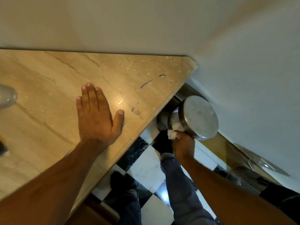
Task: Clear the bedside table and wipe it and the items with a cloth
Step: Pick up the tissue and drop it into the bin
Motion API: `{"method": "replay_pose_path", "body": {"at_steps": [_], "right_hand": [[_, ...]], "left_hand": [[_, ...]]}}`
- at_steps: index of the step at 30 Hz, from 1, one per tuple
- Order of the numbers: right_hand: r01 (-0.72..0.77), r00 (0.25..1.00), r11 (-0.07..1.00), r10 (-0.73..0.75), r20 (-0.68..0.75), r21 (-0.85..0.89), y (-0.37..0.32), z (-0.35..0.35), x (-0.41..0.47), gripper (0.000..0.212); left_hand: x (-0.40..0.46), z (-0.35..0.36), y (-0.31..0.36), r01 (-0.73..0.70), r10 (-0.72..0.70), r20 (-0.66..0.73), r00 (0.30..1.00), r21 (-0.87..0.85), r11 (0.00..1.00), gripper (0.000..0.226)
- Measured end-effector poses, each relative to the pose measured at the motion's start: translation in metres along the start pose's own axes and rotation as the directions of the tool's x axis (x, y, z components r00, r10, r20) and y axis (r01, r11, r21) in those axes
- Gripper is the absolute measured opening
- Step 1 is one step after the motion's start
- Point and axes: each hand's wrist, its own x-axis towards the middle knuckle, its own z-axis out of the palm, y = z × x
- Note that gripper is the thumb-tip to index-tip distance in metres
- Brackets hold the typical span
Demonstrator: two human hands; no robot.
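Beige marble forms the top of the table (48, 82), veined and glossy, with water drops scattered toward its far right corner and a few thin blue pen-like marks near the right edge. On it the left hand (95, 117) lies flat, palm down, with 4 fingers straight and together and the thumb spread toward the table's edge; it holds nothing.

Off the right edge of the table, lower down, stands a round stainless-steel bin with a hinged lid (164, 120). Its round shiny steel lid (198, 117) is tipped up and faces the camera. In the gap between lid and bin body a pale liner or paper shows, but what lies deeper inside cannot be told. The right hand (184, 146) is curled around a crumpled white cloth (173, 133), pinching it right at the lower rim of the lid, so the cloth touches the lid's edge at the bin's mouth.

At the far left of the table a clear, rounded glass or plastic vessel (7, 99) is partly cut off by the frame; its contents are unclear. Below, a black-and-white checkered floor (146, 168) shows, with the person's blue-jeaned legs (178, 192). To the lower right sits a perforated metal basket (248, 182) near the wall.
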Motion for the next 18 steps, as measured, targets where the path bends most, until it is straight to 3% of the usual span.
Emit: {"method": "replay_pose_path", "body": {"at_steps": [2, 5, 7, 11, 14, 18], "right_hand": [[0.085, 0.996, 0.994, -0.084, -0.015, 0.065, 0.004, 0.017, 0.0, 0.026], [0.013, 0.994, 0.954, 0.021, -0.11, 0.3, 0.003, 0.028, 0.002, 0.027], [0.019, 0.994, 0.943, 0.017, -0.105, 0.331, 0.003, 0.032, 0.002, 0.024], [0.059, 0.994, 0.996, -0.052, -0.092, 0.07, 0.008, 0.028, 0.014, 0.028], [0.066, 0.998, 0.997, -0.065, -0.026, 0.037, 0.012, 0.026, 0.037, 0.048], [0.14, 0.985, 0.961, -0.111, 0.129, -0.237, 0.014, 0.032, 0.042, 0.076]], "left_hand": [[-0.001, 0.0, 0.0, 0.006, -0.006, -0.008, 1.0, -0.007, 1.0, 0.089], [-0.001, 0.0, 0.0, -0.003, 0.002, -0.03, 1.0, -0.014, 1.0, 0.089], [-0.001, 0.0, 0.0, -0.01, 0.009, -0.035, 0.999, -0.017, 1.0, 0.089], [-0.001, 0.002, -0.001, -0.019, 0.017, -0.065, 0.998, -0.042, 0.999, 0.089], [-0.001, 0.006, -0.002, -0.028, 0.025, -0.079, 0.997, -0.039, 0.999, 0.09], [-0.001, 0.008, -0.005, -0.03, 0.024, -0.099, 0.995, -0.051, 0.998, 0.091]]}}
